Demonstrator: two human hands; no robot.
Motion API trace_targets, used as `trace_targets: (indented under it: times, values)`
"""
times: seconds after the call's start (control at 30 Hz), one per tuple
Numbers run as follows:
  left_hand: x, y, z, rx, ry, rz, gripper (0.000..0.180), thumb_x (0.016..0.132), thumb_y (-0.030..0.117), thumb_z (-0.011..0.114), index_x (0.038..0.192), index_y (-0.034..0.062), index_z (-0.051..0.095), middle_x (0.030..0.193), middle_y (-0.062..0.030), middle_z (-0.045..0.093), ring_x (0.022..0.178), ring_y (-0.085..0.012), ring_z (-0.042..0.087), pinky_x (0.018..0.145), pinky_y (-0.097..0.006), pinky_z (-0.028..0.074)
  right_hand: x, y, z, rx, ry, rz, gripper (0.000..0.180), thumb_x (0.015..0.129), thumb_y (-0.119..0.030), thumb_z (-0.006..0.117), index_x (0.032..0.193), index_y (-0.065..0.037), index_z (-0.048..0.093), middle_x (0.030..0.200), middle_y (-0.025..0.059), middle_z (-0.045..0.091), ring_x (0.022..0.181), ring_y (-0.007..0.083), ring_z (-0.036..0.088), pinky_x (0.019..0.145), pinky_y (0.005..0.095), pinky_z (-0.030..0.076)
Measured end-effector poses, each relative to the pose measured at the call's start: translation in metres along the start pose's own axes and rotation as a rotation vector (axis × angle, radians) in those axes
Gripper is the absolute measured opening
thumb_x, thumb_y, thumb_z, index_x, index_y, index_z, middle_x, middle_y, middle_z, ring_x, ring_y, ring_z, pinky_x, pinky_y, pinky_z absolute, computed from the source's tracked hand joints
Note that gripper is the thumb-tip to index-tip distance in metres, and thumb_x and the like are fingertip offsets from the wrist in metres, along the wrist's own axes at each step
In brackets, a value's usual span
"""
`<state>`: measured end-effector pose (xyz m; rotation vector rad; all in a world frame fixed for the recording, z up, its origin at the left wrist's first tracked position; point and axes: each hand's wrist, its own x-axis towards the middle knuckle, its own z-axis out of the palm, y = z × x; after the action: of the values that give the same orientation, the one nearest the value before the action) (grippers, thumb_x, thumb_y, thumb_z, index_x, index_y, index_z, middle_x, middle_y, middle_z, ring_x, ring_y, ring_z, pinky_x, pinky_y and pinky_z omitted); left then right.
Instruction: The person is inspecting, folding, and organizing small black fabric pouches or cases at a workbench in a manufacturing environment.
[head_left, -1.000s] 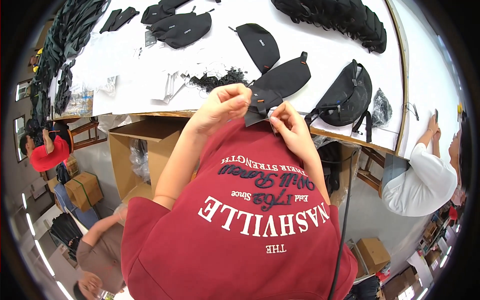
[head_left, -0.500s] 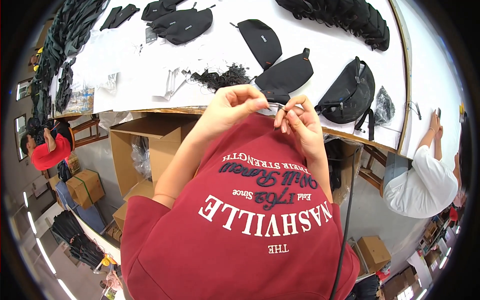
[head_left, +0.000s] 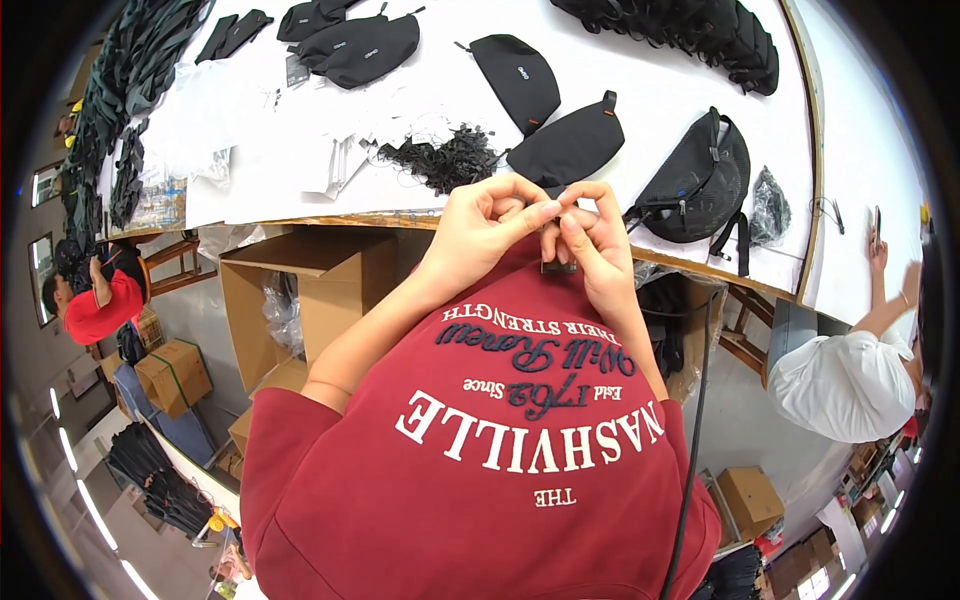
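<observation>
Seen from the head camera: both hands raised together just below the near edge of the white table, above the chest of a red sweatshirt printed in white and dark lettering. Left hand curled nearly shut, thumb and forefinger pinched on something too small to make out, perhaps a thread. Right hand likewise closed at the fingertips, pinching a small dark tag hanging just beneath the fingers, its long axis roughly level across the picture. Tag touching the right fingers and lying just to the right of the left fingertips, so nearer the right hand. Straight beyond the hands, a flat black pouch slanted up to the right, beside a loose heap of black strings. Further right, a bulkier black waist bag with buckles. Under the table to the left, an open brown carton; another sealed brown carton on the floor lower left. At the right rim, a co-worker in a white top, well apart.
</observation>
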<state>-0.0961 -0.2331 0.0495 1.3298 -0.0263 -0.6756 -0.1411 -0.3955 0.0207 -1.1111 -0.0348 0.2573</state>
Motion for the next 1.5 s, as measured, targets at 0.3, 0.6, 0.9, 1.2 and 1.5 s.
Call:
trace_targets:
  times: [0.3,0.6,0.9,1.2,1.5]
  values:
    - [0.003,-0.014,0.002,0.235,0.071,0.132,0.014,0.088,0.012,0.061,0.093,-0.0011,0.058,0.062,-0.0008,0.058,0.056,-0.0012,0.049,0.048,-0.015,0.031,0.001,0.005,0.008,-0.277,0.196,-0.163,0.017,0.094,-0.009,0.049,0.107,-0.006,0.039,0.067,0.0037,0.057,0.055,0.0045,0.044,0.052,0.017,0.033]
    - [0.012,-0.022,-0.01,-0.299,-0.375,-0.177,0.022,0.092,0.021,0.057,0.103,0.0065,0.046,0.062,-0.0029,0.061,0.044,-0.0003,0.036,0.042,-0.018,0.022,-0.003,-0.005,0.002,0.042,-0.041,-0.011,0.014,0.095,-0.011,0.049,0.103,-0.007,0.038,0.062,0.0045,0.055,0.048,0.0053,0.042,0.048,0.0165,0.031]
    - [0.009,-0.01,-0.005,-0.348,-0.34,-0.171,0.018,0.092,0.019,0.057,0.098,0.0068,0.046,0.056,0.0042,0.052,0.045,0.0002,0.035,0.043,-0.018,0.022,0.003,-0.005,0.001,0.314,-0.079,0.019,0.015,0.095,-0.017,0.048,0.102,-0.008,0.039,0.057,0.0057,0.053,0.044,0.007,0.041,0.045,0.0171,0.029]
    - [0.003,-0.018,-0.042,0.11,0.069,0.147,0.014,0.084,0.004,0.058,0.098,0.0025,0.054,0.095,-0.0043,0.058,0.075,-0.009,0.056,0.071,-0.024,0.047,-0.002,-0.013,-0.005,0.337,-0.251,0.005,0.013,0.095,-0.016,0.048,0.099,-0.006,0.04,0.057,0.0072,0.054,0.043,0.0072,0.04,0.044,0.0171,0.029]
    - [0.023,-0.064,-0.046,0.511,-0.244,0.077,0.033,0.081,0.014,0.064,0.111,0.0017,0.058,0.11,-0.0105,0.061,0.103,-0.0214,0.058,0.091,-0.032,0.044,-0.002,-0.014,0.0,0.399,-0.401,0.138,0.016,0.093,-0.015,0.052,0.098,-0.003,0.045,0.058,0.0084,0.055,0.046,0.0085,0.046,0.043,0.0175,0.031]
